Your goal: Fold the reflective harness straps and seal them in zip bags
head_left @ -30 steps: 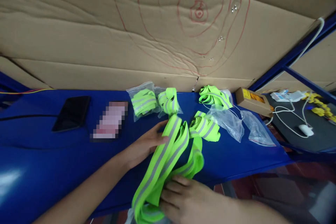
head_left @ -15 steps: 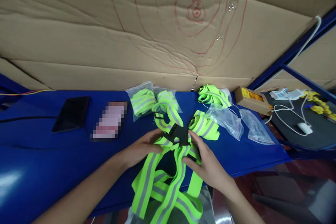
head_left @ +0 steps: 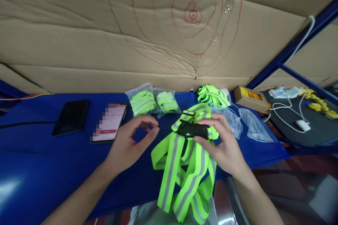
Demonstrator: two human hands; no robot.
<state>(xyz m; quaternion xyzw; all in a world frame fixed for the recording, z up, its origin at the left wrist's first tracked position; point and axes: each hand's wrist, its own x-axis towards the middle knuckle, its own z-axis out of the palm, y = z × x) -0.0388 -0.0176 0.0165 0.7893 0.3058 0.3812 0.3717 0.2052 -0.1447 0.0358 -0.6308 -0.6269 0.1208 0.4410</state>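
Note:
My right hand (head_left: 224, 144) grips the black buckle (head_left: 192, 130) of a neon-yellow reflective strap harness (head_left: 185, 168) and holds it up over the blue table (head_left: 39, 158); its grey-striped loops hang down past the table's front edge. My left hand (head_left: 129, 144) hovers just left of the straps, fingers curled loosely and apart, with nothing in it. Behind the harness lies another folded strap bundle, mostly hidden by the lifted one.
Two bagged strap bundles (head_left: 148, 102) and a loose one (head_left: 212, 95) lie at the back by the cardboard wall. Empty plastic bags (head_left: 245, 126) sit right. A phone (head_left: 109, 126) and dark tablet (head_left: 70, 116) lie left. A small cardboard box (head_left: 249, 98) and white cables sit far right.
My left hand has let go of the straps and drawn back to the left. My right hand has lifted the buckle and harness up and to the right.

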